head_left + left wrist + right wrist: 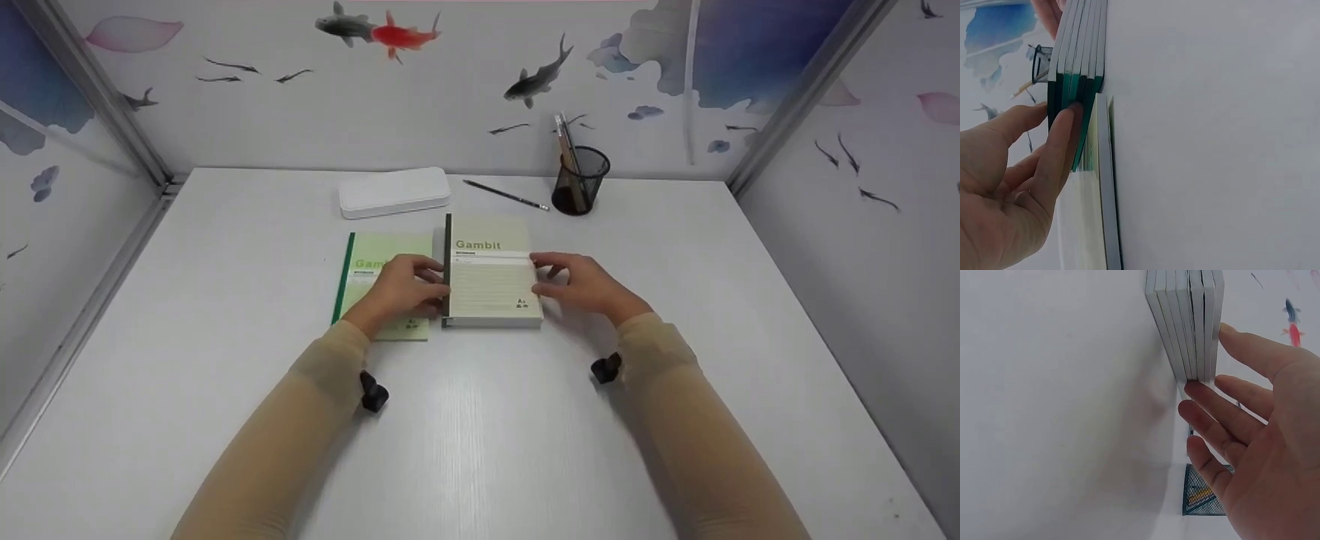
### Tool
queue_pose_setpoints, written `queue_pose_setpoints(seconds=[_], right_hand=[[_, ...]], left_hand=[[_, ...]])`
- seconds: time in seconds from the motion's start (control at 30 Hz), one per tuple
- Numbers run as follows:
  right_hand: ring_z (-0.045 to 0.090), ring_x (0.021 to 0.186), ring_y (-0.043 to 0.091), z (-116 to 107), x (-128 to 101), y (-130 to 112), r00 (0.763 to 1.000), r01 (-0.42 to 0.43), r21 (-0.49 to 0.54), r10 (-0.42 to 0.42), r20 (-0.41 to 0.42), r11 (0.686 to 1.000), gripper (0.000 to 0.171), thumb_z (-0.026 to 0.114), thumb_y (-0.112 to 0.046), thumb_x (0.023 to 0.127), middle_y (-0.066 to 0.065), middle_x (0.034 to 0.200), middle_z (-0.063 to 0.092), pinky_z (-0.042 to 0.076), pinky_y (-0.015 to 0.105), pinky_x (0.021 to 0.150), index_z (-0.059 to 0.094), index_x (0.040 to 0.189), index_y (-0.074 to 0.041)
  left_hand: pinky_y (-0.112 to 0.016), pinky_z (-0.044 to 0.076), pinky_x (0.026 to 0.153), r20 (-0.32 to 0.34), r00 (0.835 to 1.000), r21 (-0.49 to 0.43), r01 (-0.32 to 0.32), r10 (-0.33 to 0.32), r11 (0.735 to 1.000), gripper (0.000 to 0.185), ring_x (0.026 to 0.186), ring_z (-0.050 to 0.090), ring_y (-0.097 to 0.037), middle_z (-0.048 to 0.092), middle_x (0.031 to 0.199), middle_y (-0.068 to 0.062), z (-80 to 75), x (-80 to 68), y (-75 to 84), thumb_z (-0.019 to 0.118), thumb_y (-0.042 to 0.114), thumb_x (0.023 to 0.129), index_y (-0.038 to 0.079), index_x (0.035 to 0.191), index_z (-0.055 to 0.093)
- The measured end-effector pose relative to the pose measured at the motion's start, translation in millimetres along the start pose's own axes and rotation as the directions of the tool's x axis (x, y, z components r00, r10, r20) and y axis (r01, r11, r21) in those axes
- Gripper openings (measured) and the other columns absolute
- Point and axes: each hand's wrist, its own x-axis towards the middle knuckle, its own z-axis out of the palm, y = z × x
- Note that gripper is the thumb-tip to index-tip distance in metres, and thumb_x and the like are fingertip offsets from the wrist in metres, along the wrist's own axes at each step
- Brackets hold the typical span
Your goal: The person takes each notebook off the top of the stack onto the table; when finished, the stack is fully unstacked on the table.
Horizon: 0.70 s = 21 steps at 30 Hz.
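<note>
Stacked pale-green softcover notebooks (pixel 491 274) lie mid white desk (pixel 480 420), left hand (pixel 397 289) and right hand (pixel 585 283) pressing straight fingers on opposite edges; likely light, floppy, slide-prone, so squeeze spine and fore-edge.

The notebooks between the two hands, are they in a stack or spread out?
Stacked: the notebooks lie flat in one pile. Both wrist views show several edges together, left hand and right hand touching the sides.

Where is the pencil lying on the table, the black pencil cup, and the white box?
pencil (pixel 505 195), head view, middle of its shaft
black pencil cup (pixel 580 184), head view, mesh wall
white box (pixel 394 191), head view, middle of its lid
</note>
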Motion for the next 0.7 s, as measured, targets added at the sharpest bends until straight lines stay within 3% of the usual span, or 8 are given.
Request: queue_pose_setpoints(seconds=[0.17,0.43,0.7], right_hand=[[0.058,0.125,0.028,-1,-1,2,1.0,0.028,0.0,-0.028,-0.005,1.0,0.059,0.072,-0.027,0.096,0.005,0.146,0.06,0.046,0.05,0.106,0.054,0.151,-0.017],[0.056,0.125,0.027,-2,-1,3,0.999,-0.036,0.051,0.035,0.015,0.998,0.057,0.077,-0.026,0.092,0.001,0.146,0.059,0.044,0.049,0.107,0.059,0.146,-0.024],[0.057,0.126,0.029,-2,1,2,0.999,-0.028,0.054,0.027,0.019,0.998,0.056,0.076,-0.019,0.093,0.004,0.148,0.059,0.043,0.05,0.109,0.059,0.146,-0.02]], left_hand=[[-0.033,0.062,0.086,0.039,0.999,-0.017,0.018,-0.017,1.0,0.055,0.102,0.071,-0.024,0.064,0.125,-0.011,-4.4,0.2,-0.1,0.075,0.019,0.094,0.008,0.144,0.056],[-0.037,0.06,0.091,0.176,0.984,-0.216,0.041,-0.003,0.975,0.063,0.109,0.068,-0.028,0.06,0.133,-0.016,-15.4,0.7,-9.7,0.068,0.007,0.094,0.009,0.152,0.044],[-0.037,0.06,0.086,0.189,0.982,-0.324,0.06,0.003,0.944,0.063,0.11,0.068,-0.028,0.059,0.139,-0.016,-19.9,-7.3,-12.7,0.063,0.003,0.094,0.015,0.151,0.04]])
